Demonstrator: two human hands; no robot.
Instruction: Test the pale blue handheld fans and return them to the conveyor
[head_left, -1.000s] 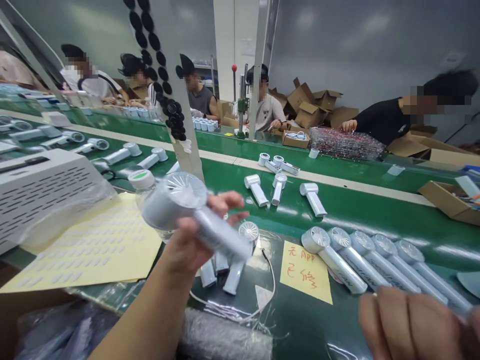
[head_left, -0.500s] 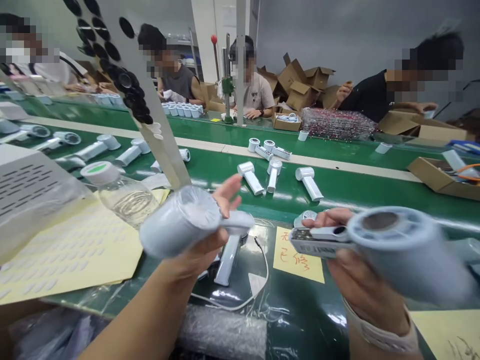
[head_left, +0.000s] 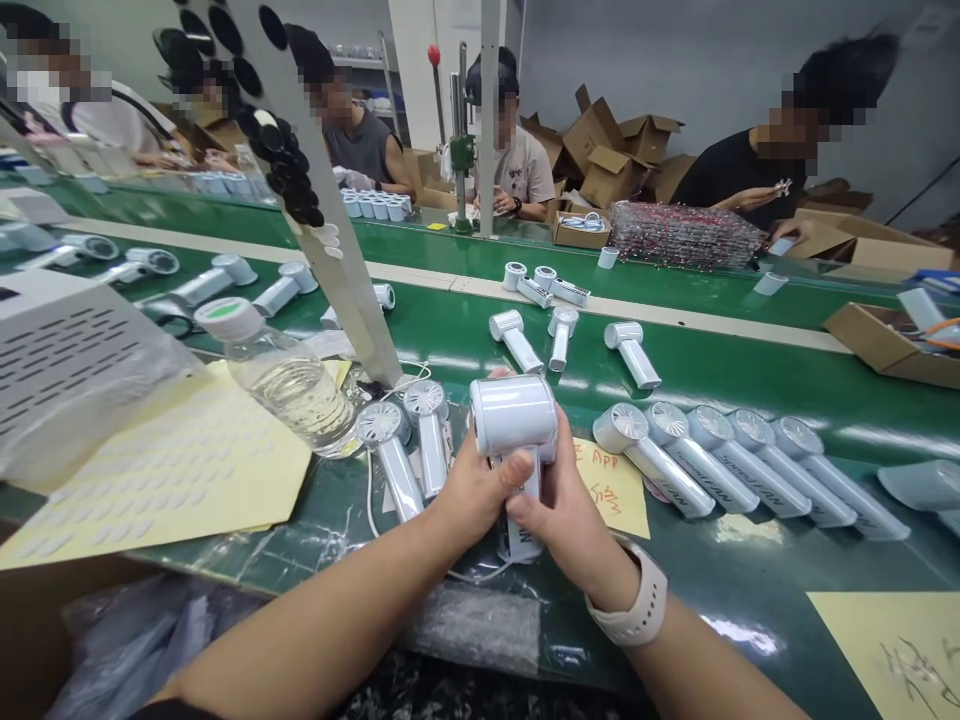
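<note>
A pale blue handheld fan [head_left: 514,412] is held upright in front of me, its round head at the top. My left hand [head_left: 480,488] wraps the handle from the left, thumb across it. From the right, my right hand [head_left: 556,505] closes round the same handle, thumb pressed near the left one. Dark lettering shows low on the handle, partly covered by my fingers. Just left of my hands lie two similar fans [head_left: 396,462]. On the right, several more fans [head_left: 709,475] lie side by side in a slanted row, lettering on their handles.
A clear bottle [head_left: 289,385] stands tilted-looking beside a yellow sheet [head_left: 247,490] of small white stickers. A slanted post [head_left: 337,290] rises at left. More fans [head_left: 559,335] lie on the green belt [head_left: 442,330]. A cardboard box [head_left: 892,350] sits at right; several people work opposite.
Earlier each hand held its own fan, spread apart. Now both hands have come together in the middle on one upright fan. The row of fans at right is now in plain view.
</note>
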